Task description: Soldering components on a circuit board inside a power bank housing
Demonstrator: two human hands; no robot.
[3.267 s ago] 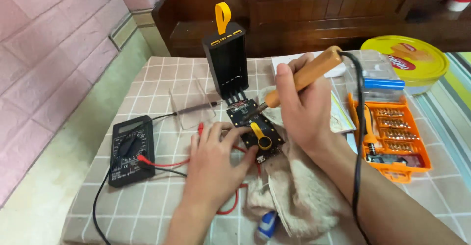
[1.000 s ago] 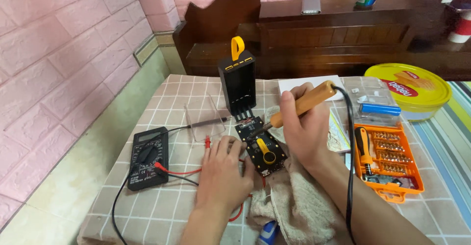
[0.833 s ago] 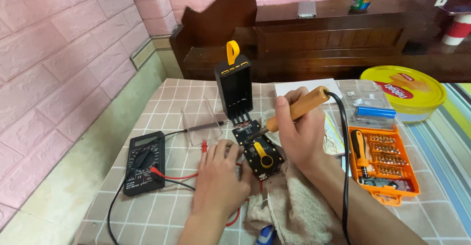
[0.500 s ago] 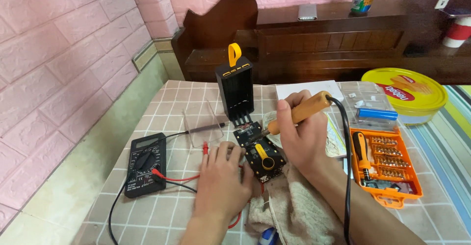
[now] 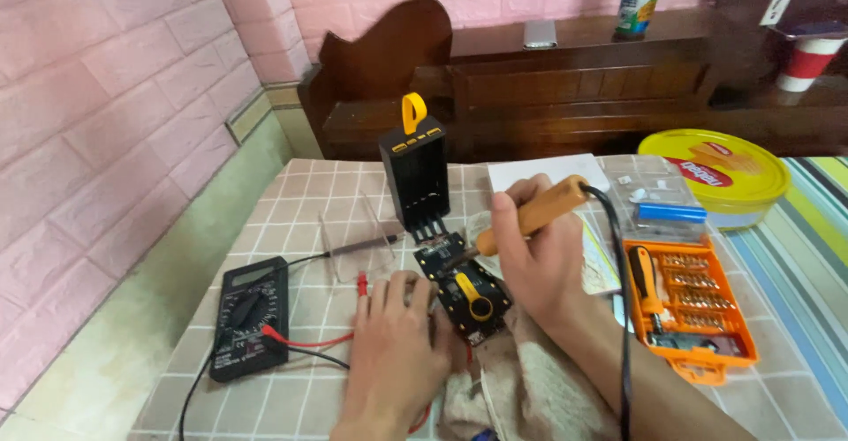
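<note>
My right hand (image 5: 541,264) grips a soldering iron with an orange-brown handle (image 5: 541,210), its tip down on a small black circuit board (image 5: 466,287) that carries a yellow part. My left hand (image 5: 395,346) lies flat on the table, fingers against the board's left edge. Just behind the board stands a black box-shaped case (image 5: 414,179) with a yellow loop on top. The iron's black cord (image 5: 623,300) runs down along my right forearm.
A black multimeter (image 5: 249,315) with red and black leads lies at the left. An orange screwdriver bit set (image 5: 687,304) sits at the right, a round yellow tin (image 5: 714,174) behind it. A beige cloth (image 5: 521,388) lies under the board. A dark wooden bench stands behind the table.
The view has tilted up a little, showing more of the bench and wall. Both hands stay on the iron and board, almost still.
</note>
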